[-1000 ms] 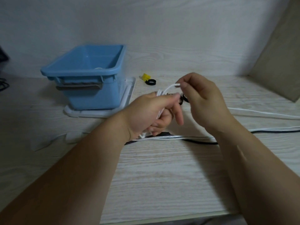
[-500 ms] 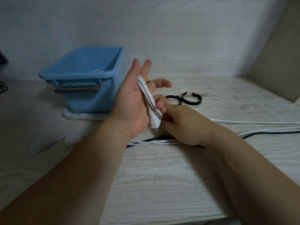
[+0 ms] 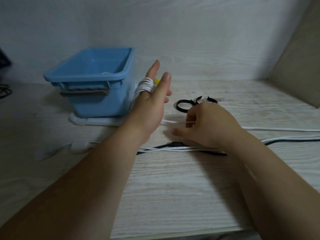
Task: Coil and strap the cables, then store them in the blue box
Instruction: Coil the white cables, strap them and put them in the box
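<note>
Fingers [image 3: 156, 70] of the left hand [image 3: 150, 108] stand straight and a little apart. A flat white cable [image 3: 146, 85] is wound round them in several turns, so the coil sits on the hand just beside the blue plastic box [image 3: 97, 80]. The right hand [image 3: 213, 123] has its fingers [image 3: 189, 121] curled, pinching the free run of that cable, which trails away to the right over the pale wood-grain surface [image 3: 173, 187].

I judge the main risk to be the turns sliding off the straight fingertips, since nothing clamps them; slack or a sharp tug from the right hand would cause it. The trailing length runs near a round black cable [image 3: 285, 140] and could snag or drag it. The black looped straps [image 3: 183, 105] lie just beyond the right hand, so reaching for one means giving up tension on the coil.

I see faint print on a white strand [image 3: 173, 148] under the right wrist, too blurred to read. I find no brand or label on the box.
</note>
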